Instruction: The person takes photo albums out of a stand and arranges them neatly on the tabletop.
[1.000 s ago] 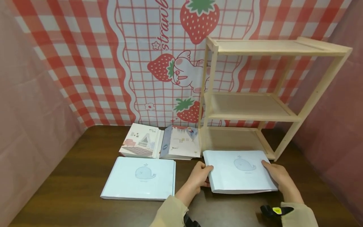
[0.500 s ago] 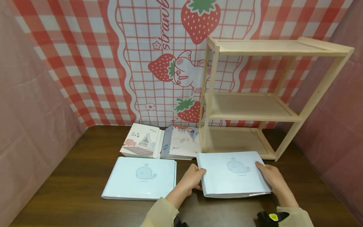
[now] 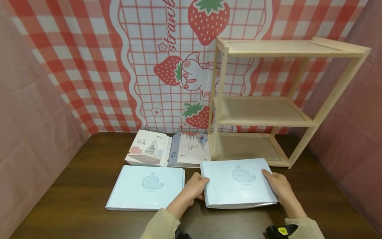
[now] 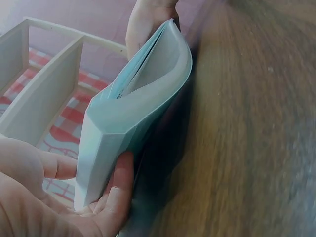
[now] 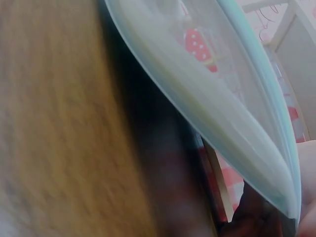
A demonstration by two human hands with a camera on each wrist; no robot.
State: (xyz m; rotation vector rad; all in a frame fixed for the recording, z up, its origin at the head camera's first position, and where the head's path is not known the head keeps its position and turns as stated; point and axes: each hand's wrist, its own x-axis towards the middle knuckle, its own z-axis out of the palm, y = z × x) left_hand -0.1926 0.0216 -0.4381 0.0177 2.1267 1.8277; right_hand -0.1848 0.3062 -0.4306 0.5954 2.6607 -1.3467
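A light-blue album with a whale drawn on its cover is held by both hands, low over the table and slightly tilted. My left hand grips its spine side, thumb on top and fingers underneath. On the opposite side my right hand pinches the edge, thumb on the cover. In the left wrist view the thick spine sits between thumb and fingers, and the pages sag open below the cover. The right wrist view shows the sagging pages above a dark shadow. A matching whale album lies flat to the left.
A three-tier wooden shelf stands behind the held album. Against the strawberry-print cloth, two stacks lie side by side: picture-covered books with a house and others with a blue-grey spine. Brown table surrounds them.
Both hands have carried the album to the left, toward the matching one, and its near edge has dropped slightly toward me in view. The other album and the stacks have stayed put.
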